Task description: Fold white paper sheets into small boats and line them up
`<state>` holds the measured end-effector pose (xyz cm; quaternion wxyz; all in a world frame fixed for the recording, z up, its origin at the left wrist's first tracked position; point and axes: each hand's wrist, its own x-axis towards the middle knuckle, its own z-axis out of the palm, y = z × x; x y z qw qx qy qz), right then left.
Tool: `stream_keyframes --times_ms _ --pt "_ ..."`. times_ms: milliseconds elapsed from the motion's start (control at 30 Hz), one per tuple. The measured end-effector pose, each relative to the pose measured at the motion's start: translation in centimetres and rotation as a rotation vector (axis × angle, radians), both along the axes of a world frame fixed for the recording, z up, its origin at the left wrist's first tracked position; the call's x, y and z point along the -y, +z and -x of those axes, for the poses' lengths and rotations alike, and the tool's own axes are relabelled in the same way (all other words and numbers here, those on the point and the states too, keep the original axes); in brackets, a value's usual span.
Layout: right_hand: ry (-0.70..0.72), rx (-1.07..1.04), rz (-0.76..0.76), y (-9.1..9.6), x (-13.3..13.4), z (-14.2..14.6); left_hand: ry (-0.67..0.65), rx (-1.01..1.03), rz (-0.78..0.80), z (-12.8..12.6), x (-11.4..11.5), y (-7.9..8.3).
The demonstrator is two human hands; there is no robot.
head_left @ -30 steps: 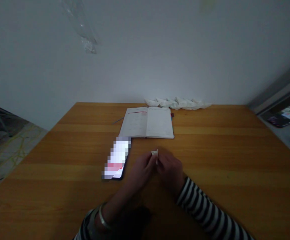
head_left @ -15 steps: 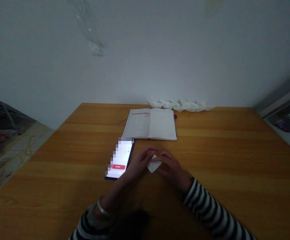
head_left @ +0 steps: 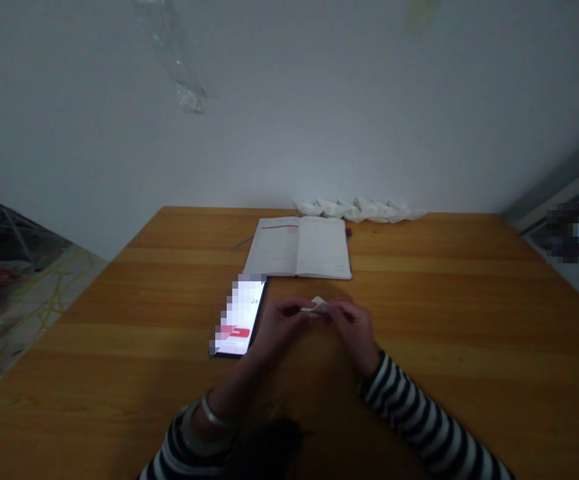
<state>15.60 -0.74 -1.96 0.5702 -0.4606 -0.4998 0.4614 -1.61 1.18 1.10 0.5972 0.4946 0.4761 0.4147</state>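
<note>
Between my two hands is a small piece of folded white paper [head_left: 318, 304], pinched from both sides a little above the wooden table. My left hand [head_left: 282, 325] grips its left end between thumb and fingers. On the other side, my right hand [head_left: 353, 328] pinches the right end. Fingers cover part of the paper, so its full shape is hidden. A tablet or large phone [head_left: 240, 313] with a lit screen lies just left of my left hand. Beyond the hands an open notebook [head_left: 323, 248] lies flat.
A row of several folded white paper shapes [head_left: 369, 211] stands along the table's back edge by the wall [head_left: 289, 100]. The wooden table [head_left: 459, 300] stretches out to both sides. Clear plastic [head_left: 174, 60] hangs on the wall at upper left.
The paper has been turned from a flat diamond facing me to a thinner, more edge-on position. My fingers have shifted to its two ends, and it sits slightly higher and farther right.
</note>
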Motion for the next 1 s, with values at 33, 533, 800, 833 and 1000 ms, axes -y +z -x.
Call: stream_keyframes --times_ms 33,533,800,833,1000 --pt "-0.013 -0.015 0.018 0.05 0.08 0.17 0.033 -0.012 -0.005 -0.14 0.07 -0.02" --pt "-0.124 -0.163 0.086 0.35 -0.28 0.52 0.262 -0.049 0.003 -0.6 0.29 -0.64" --pt "-0.163 0.042 -0.017 -0.05 -0.16 0.0 0.195 -0.068 -0.013 -0.93 0.58 0.12" --pt "-0.154 0.067 -0.018 -0.14 -0.04 0.0 0.204 -0.073 -0.011 -0.92 0.58 0.1" --pt "-0.155 0.075 0.045 -0.31 0.13 -0.02 0.255 -0.035 0.032 -0.82 0.4 -0.62"
